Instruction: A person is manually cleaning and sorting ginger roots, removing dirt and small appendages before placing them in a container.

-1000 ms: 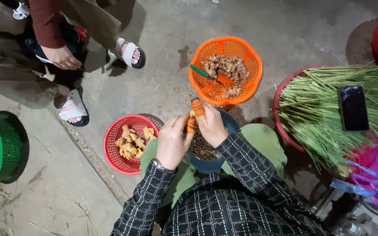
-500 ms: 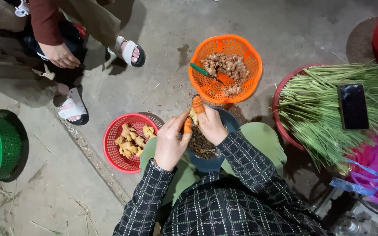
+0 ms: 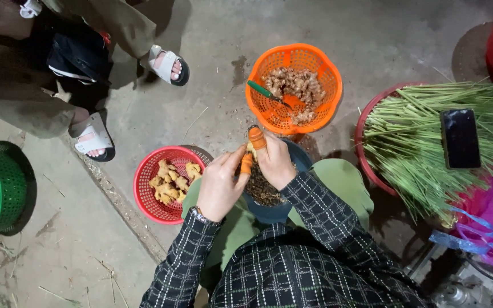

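Observation:
My left hand [image 3: 219, 185] and my right hand [image 3: 275, 163] meet over a dark blue bowl [image 3: 281, 212] of brown peelings on my lap. Between the fingers of both is a small pale yellow ginger piece [image 3: 250, 149]. Orange rubber caps cover a left fingertip and a right fingertip. Left of my hands, a red basket [image 3: 146, 197] holds several peeled yellow ginger pieces. Ahead, an orange basket [image 3: 258, 108] holds unpeeled ginger roots and a green-handled tool [image 3: 263, 91]. Whether a blade is in my right hand is hidden.
A red basin [image 3: 366, 165] full of green stalks sits at the right with a black phone [image 3: 459, 138] on top. A green basket [image 3: 4, 188] stands at far left. Another person's legs and white sandals [image 3: 95, 140] are at upper left. Pink and blue bags lie at lower right.
The other person's hand at the upper left has gone out of view. My hands stay together on the ginger piece over the bowl, shifted only slightly.

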